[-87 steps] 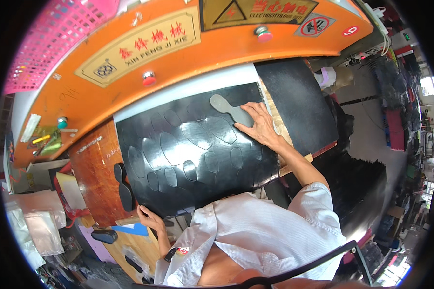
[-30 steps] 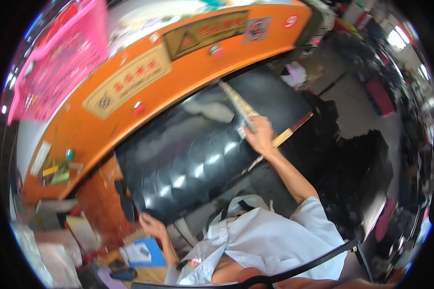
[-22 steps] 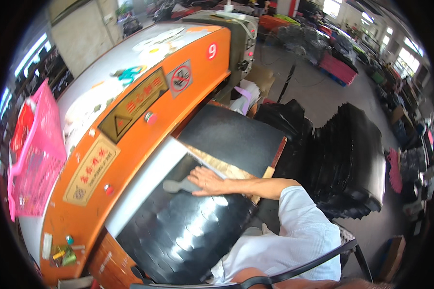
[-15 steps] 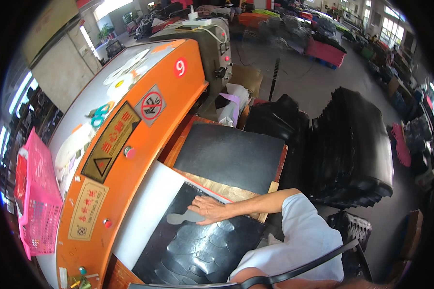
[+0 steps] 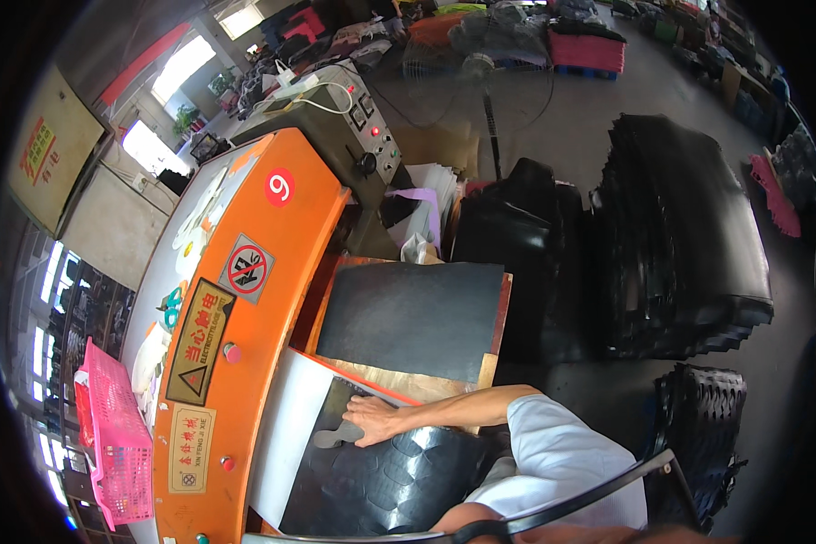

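My right hand [image 5: 376, 420] reaches in from the right, palm down, with fingers and thumb closed round one end of a grey sole-shaped piece [image 5: 328, 440]. The other end of that piece shows beyond my fingertips. It lies on a shiny black sheet [image 5: 363, 490] marked with several curved outlines of a similar shape. Under the sheet, a white board [image 5: 286, 431] with a red-orange edge slants beside the orange machine. My left hand does not show.
The orange press machine [image 5: 286, 236] stands close on the left, with a pink basket [image 5: 118, 444] at its side. Ahead lies a flat black sheet [image 5: 408, 317] on wood. Tall stacks of black sheets [image 5: 689, 236] rise at the right; a fan [image 5: 479, 65] stands behind.
The whole view has shifted, and the machine now stands farther left and more upright. My right hand still rests on the grey sole-shaped piece, at nearly the same part of the sheet.
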Motion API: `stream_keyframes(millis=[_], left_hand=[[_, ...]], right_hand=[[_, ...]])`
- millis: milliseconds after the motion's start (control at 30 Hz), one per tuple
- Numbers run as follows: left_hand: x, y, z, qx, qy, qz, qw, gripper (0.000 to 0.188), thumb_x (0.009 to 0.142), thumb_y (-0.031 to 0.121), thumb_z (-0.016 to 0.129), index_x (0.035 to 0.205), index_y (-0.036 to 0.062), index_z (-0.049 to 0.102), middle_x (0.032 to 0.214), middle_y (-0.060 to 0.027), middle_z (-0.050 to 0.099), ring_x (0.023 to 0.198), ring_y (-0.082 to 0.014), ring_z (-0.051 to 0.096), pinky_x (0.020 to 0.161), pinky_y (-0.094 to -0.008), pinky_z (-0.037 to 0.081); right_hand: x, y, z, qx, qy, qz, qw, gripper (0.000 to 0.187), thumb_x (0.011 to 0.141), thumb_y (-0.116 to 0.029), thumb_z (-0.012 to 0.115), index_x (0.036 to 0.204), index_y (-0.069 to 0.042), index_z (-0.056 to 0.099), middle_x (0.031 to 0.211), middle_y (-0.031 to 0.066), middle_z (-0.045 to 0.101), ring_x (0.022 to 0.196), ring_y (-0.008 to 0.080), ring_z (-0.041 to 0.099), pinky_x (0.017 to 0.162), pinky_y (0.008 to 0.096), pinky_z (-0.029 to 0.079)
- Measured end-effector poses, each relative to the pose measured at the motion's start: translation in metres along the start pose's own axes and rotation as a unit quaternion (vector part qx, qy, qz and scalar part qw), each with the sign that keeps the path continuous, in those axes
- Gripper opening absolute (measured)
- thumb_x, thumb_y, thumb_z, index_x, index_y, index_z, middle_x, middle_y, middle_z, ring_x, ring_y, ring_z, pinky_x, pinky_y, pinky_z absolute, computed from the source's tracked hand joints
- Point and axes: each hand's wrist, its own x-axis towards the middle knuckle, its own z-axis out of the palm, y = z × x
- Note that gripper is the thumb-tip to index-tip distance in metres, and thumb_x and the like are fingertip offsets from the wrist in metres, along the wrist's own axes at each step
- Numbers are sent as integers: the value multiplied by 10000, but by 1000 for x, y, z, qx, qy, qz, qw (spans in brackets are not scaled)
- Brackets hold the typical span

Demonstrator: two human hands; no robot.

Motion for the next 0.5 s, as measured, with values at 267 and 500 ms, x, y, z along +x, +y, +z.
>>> stream_keyframes(millis=[267,500], left_hand=[[-43,-94,-87,49,14,-68,996,373,1097,281,581,1217,-39,730,1060,-249,771,923,-349,733,878,-416,570],[-54,-137,-85,30,21,-96,995,482,1085,379,558,1235,-55,707,1146,-258,757,1014,-420,705,940,-462,523]], right_hand=[[-25,5,-71,281,79,222,930,706,730,-434,888,1251,13,726,1157,182,757,1074,289,725,965,386,567],[-51,59,-85,-18,216,268,939,702,735,-441,909,1216,40,734,1176,215,708,1143,367,662,995,452,530]])
